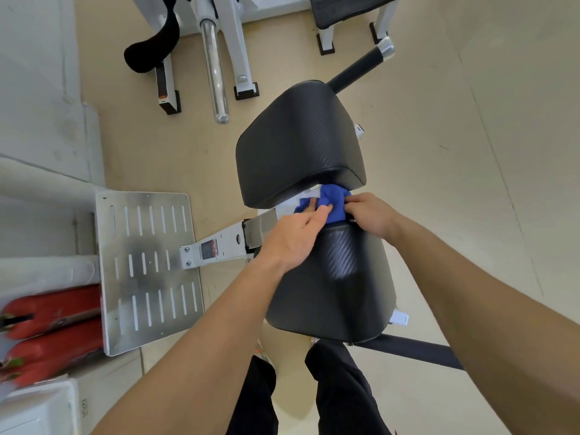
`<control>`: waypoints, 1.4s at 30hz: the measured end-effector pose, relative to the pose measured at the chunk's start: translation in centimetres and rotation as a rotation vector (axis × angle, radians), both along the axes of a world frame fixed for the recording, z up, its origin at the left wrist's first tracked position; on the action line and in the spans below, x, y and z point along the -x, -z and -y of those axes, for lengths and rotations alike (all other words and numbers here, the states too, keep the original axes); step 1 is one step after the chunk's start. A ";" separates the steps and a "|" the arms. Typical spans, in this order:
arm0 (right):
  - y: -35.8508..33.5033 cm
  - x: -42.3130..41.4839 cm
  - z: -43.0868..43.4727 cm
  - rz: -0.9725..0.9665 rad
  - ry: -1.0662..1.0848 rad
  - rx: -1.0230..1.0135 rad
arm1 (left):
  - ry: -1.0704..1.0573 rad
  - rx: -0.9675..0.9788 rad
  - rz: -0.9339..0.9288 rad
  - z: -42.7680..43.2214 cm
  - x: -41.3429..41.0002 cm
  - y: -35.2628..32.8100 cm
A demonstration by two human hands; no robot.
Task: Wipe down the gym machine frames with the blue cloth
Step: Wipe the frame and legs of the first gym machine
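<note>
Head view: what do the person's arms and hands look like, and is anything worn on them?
The left forearm and right forearm are bare, no sleeves in frame. The left hand and right hand show no gloves, rings, watch or wristbands.

Your cloth (pixel 326 204) reads solid blue; the frame (pixel 219 246) white, with a red-and-black label; upper pad (pixel 298 142) and lower pad (pixel 332 293) black, fine carbon-weave pattern; foot plate (pixel 147 324) bare silver, rows of slots, dark smudge mid-plate; cylinders (pixel 53 328) red; floor (pixel 470 152) beige; your trousers (pixel 342 390) black.
</note>
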State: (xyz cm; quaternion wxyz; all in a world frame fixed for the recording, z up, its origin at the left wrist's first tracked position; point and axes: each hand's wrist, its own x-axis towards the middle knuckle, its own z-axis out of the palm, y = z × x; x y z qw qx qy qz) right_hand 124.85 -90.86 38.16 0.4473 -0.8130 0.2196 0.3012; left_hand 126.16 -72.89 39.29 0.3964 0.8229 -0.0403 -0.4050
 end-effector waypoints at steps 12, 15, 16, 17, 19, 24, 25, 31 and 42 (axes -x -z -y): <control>-7.6 1.4 -1.4 0.347 0.053 -0.085 | -0.431 0.169 0.090 0.2 0.4 -6.1; -11.0 2.3 -1.4 0.344 -0.009 -0.169 | -0.380 0.180 0.113 -0.4 1.8 -9.1; -12.2 2.8 -1.5 0.339 -0.032 -0.198 | -0.342 0.169 0.151 -0.6 2.3 -10.1; -13.4 3.2 -1.6 0.345 -0.040 -0.219 | -0.320 0.160 0.200 -0.8 2.9 -11.3; -15.5 4.2 -1.8 0.350 -0.015 -0.234 | -0.330 0.125 0.275 -1.4 4.0 -13.4; -19.6 8.6 -1.9 0.344 -0.154 -0.301 | -0.445 0.178 0.295 -2.2 8.6 -18.5; -20.3 9.8 -1.9 0.354 -0.181 -0.301 | -0.455 0.205 0.296 -2.2 9.7 -19.3; -22.9 15.8 0.1 0.446 -0.139 -0.101 | -0.451 0.197 0.280 -1.3 15.9 -21.5; -25.6 20.4 8.4 0.380 -0.385 0.121 | -0.225 -0.297 0.246 1.2 23.2 -23.8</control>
